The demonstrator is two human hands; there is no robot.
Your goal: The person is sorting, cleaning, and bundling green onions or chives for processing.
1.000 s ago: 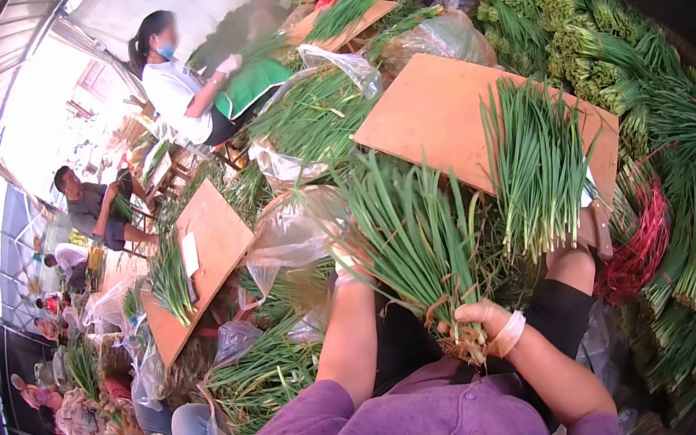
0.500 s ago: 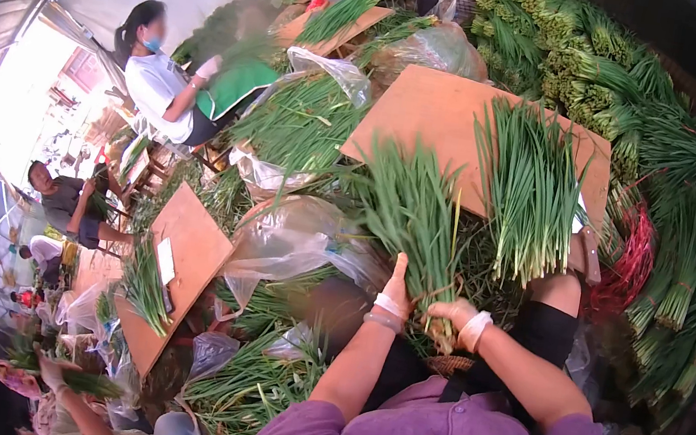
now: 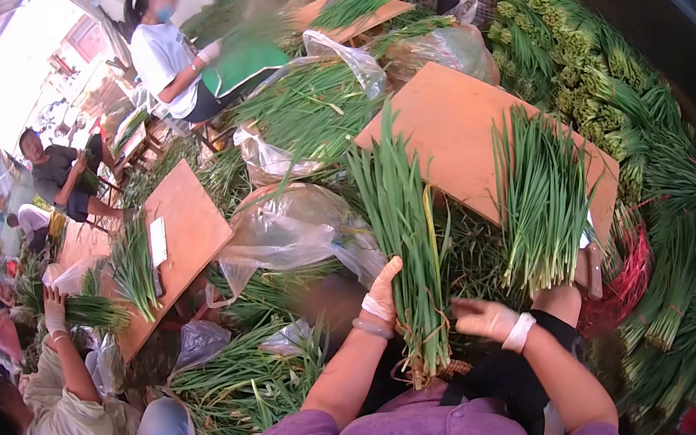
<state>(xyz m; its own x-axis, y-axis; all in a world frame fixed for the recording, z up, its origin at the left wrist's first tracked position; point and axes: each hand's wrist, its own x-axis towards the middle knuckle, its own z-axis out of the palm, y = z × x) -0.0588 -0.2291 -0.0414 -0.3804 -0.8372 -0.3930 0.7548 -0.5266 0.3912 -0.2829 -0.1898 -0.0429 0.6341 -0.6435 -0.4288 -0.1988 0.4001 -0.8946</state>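
My left hand [image 3: 384, 292], in a thin pale glove, is wrapped round a bunch of garlic chives [image 3: 404, 248]. The bunch slants over my lap, root ends toward me and leaf tips by the orange-brown board [image 3: 442, 119]. To the right of its lower stems, my gloved right hand [image 3: 483, 319] is apart from the bunch, fingers stretched out and a little blurred. A second pile of chives [image 3: 543, 205] lies across the board's right side. Partly under that pile is a knife [image 3: 592, 268], its wooden handle toward me.
Red ties [image 3: 623, 287] hang right of the board. Bundled chives [image 3: 589, 82] are stacked at the back right. A clear plastic bag [image 3: 299, 219] and loose chives [image 3: 254, 382] lie to my left, beside another board [image 3: 195, 227] with a cleaver [image 3: 158, 241]. Several co-workers sit around.
My right hand has let go of the root ends and opened, moving slightly right and away. The bunch in my left hand has steadied and tilted more upright.
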